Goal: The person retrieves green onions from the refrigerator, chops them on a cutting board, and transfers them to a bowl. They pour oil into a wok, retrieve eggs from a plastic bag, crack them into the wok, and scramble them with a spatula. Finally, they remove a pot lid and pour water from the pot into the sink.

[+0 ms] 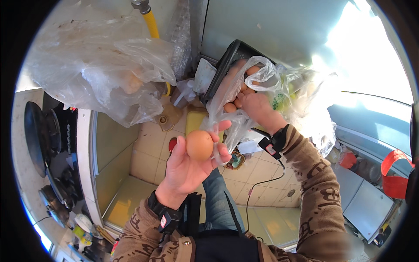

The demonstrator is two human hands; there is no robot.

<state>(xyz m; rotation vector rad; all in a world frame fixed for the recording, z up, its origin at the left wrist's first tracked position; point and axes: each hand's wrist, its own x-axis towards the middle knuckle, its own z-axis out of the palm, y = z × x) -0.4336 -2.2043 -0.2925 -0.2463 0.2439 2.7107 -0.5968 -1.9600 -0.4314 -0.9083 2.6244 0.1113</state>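
A brown egg [199, 145] rests in my left hand [188, 165], between the thumb and the curled fingers. Those fingers also hook the edge of a clear plastic bag [226, 90]. Several more brown eggs [230, 107] lie inside this bag. My right hand [257, 106] reaches into its mouth with the fingertips against the eggs; whether they grip one is hidden. Behind the bag stands a black plastic crate [226, 62], tilted in view.
A large clear plastic bag [108, 72] hangs at upper left beside a yellow gas hose [151, 24]. Another bag [294, 91] with green contents adjoins the egg bag. Pans [34, 137] stand on the left counter. A cable [262, 181] trails from my right wrist.
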